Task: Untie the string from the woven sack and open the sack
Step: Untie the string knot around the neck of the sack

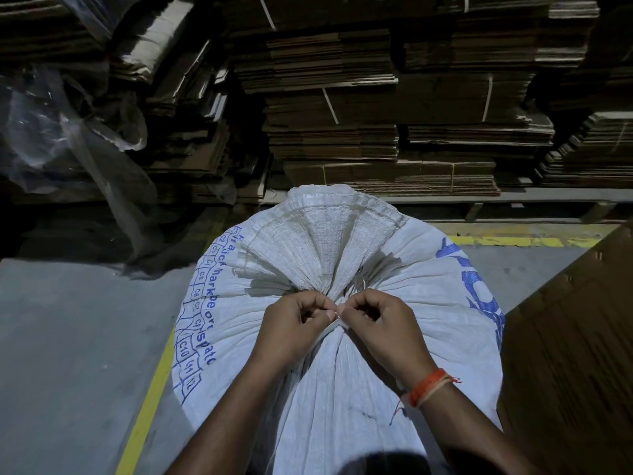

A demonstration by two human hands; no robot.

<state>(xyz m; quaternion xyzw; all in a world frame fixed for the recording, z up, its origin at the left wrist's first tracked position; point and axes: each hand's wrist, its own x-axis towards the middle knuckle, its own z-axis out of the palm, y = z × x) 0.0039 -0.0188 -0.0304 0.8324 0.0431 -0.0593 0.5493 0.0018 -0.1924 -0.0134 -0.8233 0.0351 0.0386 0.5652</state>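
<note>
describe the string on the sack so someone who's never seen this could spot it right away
Find the big white woven sack with blue print. Its top is gathered into a fanned neck. The string is the thin pale cord cinching that neck, just above both hands' pinching fingertips.

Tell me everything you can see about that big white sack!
The woven sack is white, looks like woven plastic, and bulges full, with blue printed letters and numbered boxes on its sides. It stands on a grey floor near yellow lines. Its neck is gathered tight, and the hemmed top fans out above the gather. The left hand and right hand pinch the thin string at the neck.
</note>
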